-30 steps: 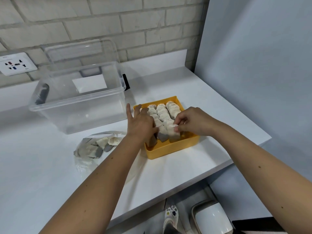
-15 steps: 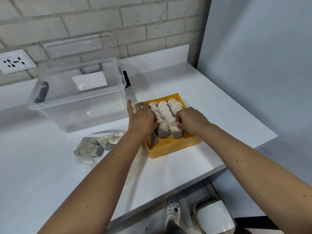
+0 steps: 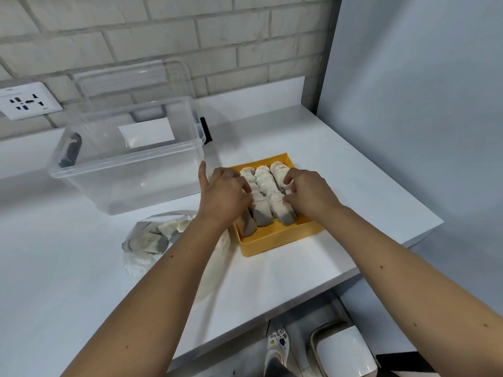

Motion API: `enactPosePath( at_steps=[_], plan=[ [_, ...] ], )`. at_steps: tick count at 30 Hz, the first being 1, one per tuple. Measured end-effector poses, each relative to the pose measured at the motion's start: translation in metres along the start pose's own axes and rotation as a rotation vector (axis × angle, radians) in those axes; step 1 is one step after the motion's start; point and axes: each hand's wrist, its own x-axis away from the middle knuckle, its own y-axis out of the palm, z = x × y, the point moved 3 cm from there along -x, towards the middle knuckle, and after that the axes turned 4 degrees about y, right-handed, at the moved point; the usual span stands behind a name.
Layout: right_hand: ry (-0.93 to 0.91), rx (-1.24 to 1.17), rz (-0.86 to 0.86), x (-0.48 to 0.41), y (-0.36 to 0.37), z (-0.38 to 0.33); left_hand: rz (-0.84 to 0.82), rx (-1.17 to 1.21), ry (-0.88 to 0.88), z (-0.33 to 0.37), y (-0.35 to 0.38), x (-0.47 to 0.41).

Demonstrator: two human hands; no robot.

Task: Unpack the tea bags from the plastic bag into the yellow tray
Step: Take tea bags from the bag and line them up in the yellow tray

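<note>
The yellow tray (image 3: 275, 242) sits on the white table near its right front edge, filled with three rows of upright tea bags (image 3: 262, 213). My left hand (image 3: 223, 197) is over the left row, fingers curled on the tea bags there and the little finger sticking out. My right hand (image 3: 310, 194) pinches tea bags in the right row between thumb and curled fingers. Left of the tray lies the crumpled clear plastic bag (image 3: 141, 257) with several tea bags (image 3: 152, 238) inside, partly hidden by my left forearm.
A clear lidless storage box (image 3: 128, 170) stands behind the plastic bag, its lid leaning on the brick wall. A wall socket (image 3: 25, 100) is at far left. The table edge runs close to the tray's front and right. Below are a white bin (image 3: 343, 352) and a shoe.
My right hand has set its tea bag into the right row and slid further back over that row. My left hand stayed on the left row.
</note>
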Motion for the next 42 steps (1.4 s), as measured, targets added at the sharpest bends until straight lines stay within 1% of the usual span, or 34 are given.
enactPosePath(
  at_steps=[2, 4, 8, 12, 14, 16, 19, 22, 24, 26, 29, 31, 34, 37, 40, 42],
  plan=[
    [0.046, -0.068, 0.046, 0.007, -0.006, 0.004, 0.127, 0.143, 0.02, -0.01, -0.018, 0.014],
    [0.068, -0.147, 0.064, 0.019, -0.009, 0.004, 0.222, 0.336, -0.028, -0.023, -0.041, 0.038],
    [0.059, -0.296, 0.056, 0.044, -0.006, -0.016, 0.263, 0.636, -0.235, -0.049, -0.068, 0.09],
    [0.002, -0.41, 0.015, 0.062, 0.004, -0.056, 0.283, 0.749, -0.393, -0.074, -0.074, 0.13],
    [-0.033, -0.469, -0.035, 0.066, 0.014, -0.078, 0.287, 0.745, -0.434, -0.086, -0.071, 0.144],
    [-0.079, -0.52, -0.094, 0.069, 0.027, -0.098, 0.28, 0.667, -0.418, -0.096, -0.065, 0.153],
    [-0.157, -0.511, -0.187, 0.075, 0.05, -0.125, 0.301, 0.432, -0.368, -0.109, -0.054, 0.162],
    [-0.251, -0.424, -0.286, 0.079, 0.082, -0.147, 0.351, 0.142, -0.263, -0.116, -0.046, 0.162],
    [-0.291, -0.34, -0.336, 0.078, 0.102, -0.157, 0.324, 0.054, -0.253, -0.122, -0.035, 0.159],
    [-0.327, -0.244, -0.331, 0.073, 0.116, -0.162, 0.224, 0.064, -0.286, -0.126, -0.023, 0.155],
    [-0.326, -0.038, -0.288, 0.065, 0.125, -0.163, 0.011, 0.116, -0.397, -0.132, -0.011, 0.15],
    [-0.328, 0.023, -0.277, 0.061, 0.128, -0.165, -0.057, 0.201, -0.436, -0.137, -0.007, 0.149],
    [-0.371, 0.016, -0.231, 0.057, 0.131, -0.173, -0.018, 0.388, -0.419, -0.142, -0.008, 0.15],
    [-0.392, -0.057, -0.292, 0.053, 0.138, -0.184, 0.009, 0.473, -0.399, -0.144, -0.009, 0.15],
    [-0.31, -0.05, -0.341, 0.046, 0.145, -0.187, 0.005, 0.498, -0.391, -0.143, -0.009, 0.149],
    [-0.254, 0.004, -0.357, 0.041, 0.149, -0.187, 0.001, 0.506, -0.379, -0.143, -0.009, 0.151]
  ],
)
